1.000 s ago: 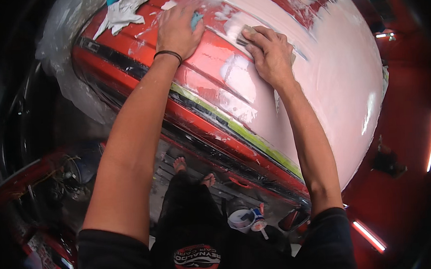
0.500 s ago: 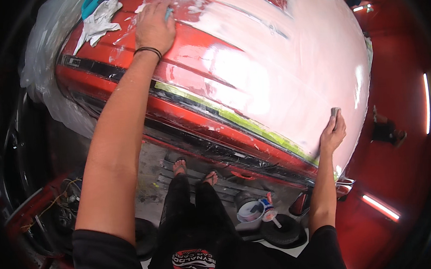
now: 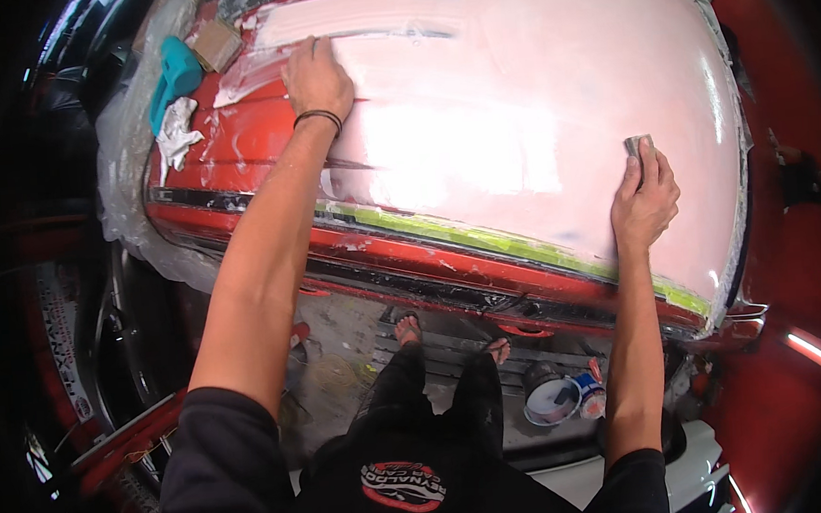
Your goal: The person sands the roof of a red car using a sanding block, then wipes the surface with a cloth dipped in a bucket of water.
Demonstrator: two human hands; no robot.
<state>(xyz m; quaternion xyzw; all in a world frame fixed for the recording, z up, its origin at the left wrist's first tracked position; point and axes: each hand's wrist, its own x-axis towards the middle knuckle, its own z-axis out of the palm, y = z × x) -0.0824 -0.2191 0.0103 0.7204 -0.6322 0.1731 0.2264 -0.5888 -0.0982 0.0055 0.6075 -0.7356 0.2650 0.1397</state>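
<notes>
A red car roof panel [image 3: 218, 151], largely coated in pale pink filler [image 3: 513, 81], lies beneath both hands, with green masking tape [image 3: 485, 241] along its near edge. My left hand [image 3: 318, 83] rests at the red-and-pink boundary, fingers bent and close together; what lies under them is hidden. My right hand [image 3: 644, 205] grips a small grey-beige sanding block [image 3: 639, 146] on the pink surface at the right. Left of my left hand are a teal plastic object [image 3: 178, 68], a crumpled white cloth [image 3: 177, 130] and a brown block [image 3: 217, 47].
Crumpled plastic sheeting [image 3: 131, 217] hangs at the left beside dark bodywork. Below, my feet stand on a slatted platform, near a bucket [image 3: 551, 400], a container [image 3: 592, 405] and a white panel [image 3: 686, 456]. A red surface [image 3: 780, 300] lies at the right.
My right hand has moved with the block from near my left hand to the roof's right side. The view has shifted; the blue thing seen under my left fingers earlier is now hidden.
</notes>
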